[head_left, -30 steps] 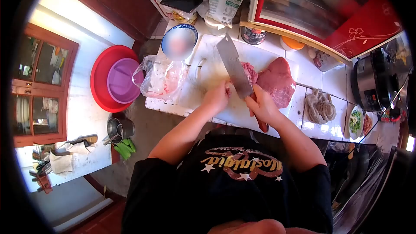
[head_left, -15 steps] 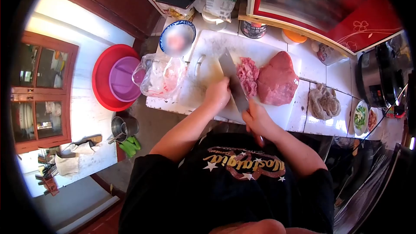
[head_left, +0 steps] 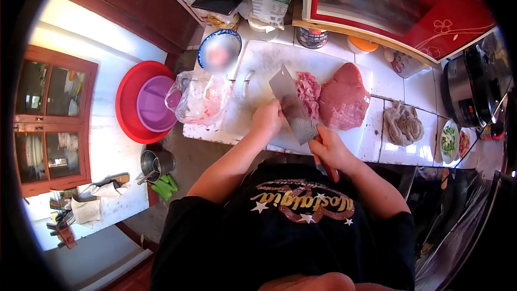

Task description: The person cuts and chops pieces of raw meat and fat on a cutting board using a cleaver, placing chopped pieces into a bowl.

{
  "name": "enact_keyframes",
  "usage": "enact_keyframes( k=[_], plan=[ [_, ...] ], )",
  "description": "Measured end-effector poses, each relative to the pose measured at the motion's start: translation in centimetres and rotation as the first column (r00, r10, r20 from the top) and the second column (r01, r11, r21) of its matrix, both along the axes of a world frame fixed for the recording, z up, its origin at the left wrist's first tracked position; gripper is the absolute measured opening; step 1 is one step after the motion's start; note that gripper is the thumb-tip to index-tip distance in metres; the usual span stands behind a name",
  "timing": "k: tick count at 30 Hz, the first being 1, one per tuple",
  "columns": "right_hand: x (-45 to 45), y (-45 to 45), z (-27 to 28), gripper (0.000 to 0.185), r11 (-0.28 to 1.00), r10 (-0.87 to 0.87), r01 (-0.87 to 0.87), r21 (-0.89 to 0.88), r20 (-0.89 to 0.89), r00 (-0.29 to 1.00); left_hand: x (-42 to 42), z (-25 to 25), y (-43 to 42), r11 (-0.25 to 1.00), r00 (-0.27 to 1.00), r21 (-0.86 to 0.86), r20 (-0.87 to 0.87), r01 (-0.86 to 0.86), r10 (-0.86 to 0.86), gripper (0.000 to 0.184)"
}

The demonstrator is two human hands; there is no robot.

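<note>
My right hand (head_left: 331, 150) is closed around the handle of a cleaver (head_left: 293, 109), its broad blade slanting up and left over a white cutting board (head_left: 258, 56). My left hand (head_left: 267, 120) has its fingers curled in at the blade's left side; what they hold, if anything, is hidden. Just right of the blade lies a pile of sliced raw meat (head_left: 308, 92). Beside that pile, on the board's right part, sits a large piece of raw meat (head_left: 345, 97).
Left of the board are a clear plastic bag (head_left: 202, 97) and a blue-rimmed bowl (head_left: 203, 48). A crumpled cloth (head_left: 403, 124) and a plate of chopped greens (head_left: 448, 143) lie to the right. Red and purple basins (head_left: 126, 102) stand farther left. A red-framed cabinet (head_left: 398, 27) borders the back.
The cleaver has shifted slightly left and turned, showing more of its blade face. My left hand has moved a little left with it. Both meats stay in place.
</note>
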State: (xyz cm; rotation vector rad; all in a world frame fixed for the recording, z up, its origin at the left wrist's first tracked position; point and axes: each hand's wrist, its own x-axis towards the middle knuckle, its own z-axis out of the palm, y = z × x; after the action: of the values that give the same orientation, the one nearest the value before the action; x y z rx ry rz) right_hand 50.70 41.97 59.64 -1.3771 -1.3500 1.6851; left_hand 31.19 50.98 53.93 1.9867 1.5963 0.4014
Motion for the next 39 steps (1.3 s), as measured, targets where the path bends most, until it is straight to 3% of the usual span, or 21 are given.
enact_keyframes(
  k=[6, 8, 12, 17, 18, 20, 23, 25, 29, 31, 35, 38, 39],
  plan=[
    [-0.8, -1.2, 0.4, 0.017, 0.999, -0.005, 0.009, -0.039, 0.115, 0.993, 0.1, -0.3, 0.1, 0.989, 0.994, 0.119, -0.074, 0.087, -0.079, 0.007],
    [-0.4, -0.7, 1.1, 0.016, 0.998, -0.031, 0.035, -0.048, 0.091, 0.995, -0.4, -0.1, 0.4, 0.987, 0.996, -0.159, 0.092, 0.033, -0.018, 0.012],
    [0.2, -0.5, 3.6, 0.016, 0.999, -0.006, 0.013, -0.037, 0.163, 0.987, -0.6, 0.2, -0.1, 0.984, 0.981, -0.172, 0.179, -0.041, 0.072, 0.013],
    [0.3, -1.1, 3.5, 0.018, 0.985, 0.114, -0.08, -0.155, 0.226, 0.967, -0.5, 0.6, -0.1, 0.994, 0.998, -0.107, 0.059, 0.019, -0.013, 0.012],
    [0.2, -1.3, 2.8, 0.019, 0.99, 0.117, -0.094, -0.109, 0.233, 0.965, -0.4, 0.5, -0.2, 0.994, 0.998, -0.107, 0.059, 0.018, -0.012, 0.012],
    [-0.1, -0.8, 3.0, 0.02, 0.986, 0.13, -0.1, -0.135, 0.237, 0.963, -0.2, -0.1, -0.4, 0.997, 0.996, 0.066, -0.084, 0.037, -0.032, 0.014],
    [-1.0, 1.1, 2.0, 0.02, 0.985, 0.15, -0.12, -0.123, 0.282, 0.948, 0.0, -0.6, 0.2, 1.0, 0.998, 0.005, -0.067, -0.017, 0.017, 0.012],
    [-1.7, 2.3, -1.0, 0.017, 0.989, 0.075, -0.099, 0.107, 0.207, 0.975, 0.4, -0.2, 0.1, 0.999, 0.995, -0.037, -0.095, -0.026, 0.023, 0.01],
    [-3.0, 5.2, -3.4, 0.018, 0.984, -0.03, -0.011, 0.178, 0.227, 0.973, 0.3, 0.1, -0.3, 0.998, 0.989, 0.044, -0.143, 0.035, -0.028, 0.01],
    [-2.7, 5.6, -3.7, 0.018, 0.991, -0.107, 0.099, 0.09, 0.1, 0.989, -0.2, -0.1, 0.1, 0.996, 0.981, 0.072, -0.186, 0.061, -0.047, 0.01],
    [0.7, 3.7, -1.1, 0.017, 0.971, -0.225, 0.224, 0.083, -0.003, 0.974, -1.0, -0.2, 3.8, 0.992, 0.998, 0.12, -0.062, -0.026, 0.034, 0.015],
    [3.1, 2.5, 2.7, 0.012, 0.947, -0.306, 0.308, 0.098, -0.032, 0.952, 3.5, 2.1, 6.8, 0.989, 0.992, 0.142, -0.125, 0.05, -0.032, 0.022],
    [3.4, 2.2, 3.1, 0.015, 0.93, -0.349, 0.351, 0.104, -0.045, 0.936, 5.3, 2.5, 7.3, 0.991, 0.972, 0.041, -0.207, 0.123, -0.112, 0.028]
  ],
)
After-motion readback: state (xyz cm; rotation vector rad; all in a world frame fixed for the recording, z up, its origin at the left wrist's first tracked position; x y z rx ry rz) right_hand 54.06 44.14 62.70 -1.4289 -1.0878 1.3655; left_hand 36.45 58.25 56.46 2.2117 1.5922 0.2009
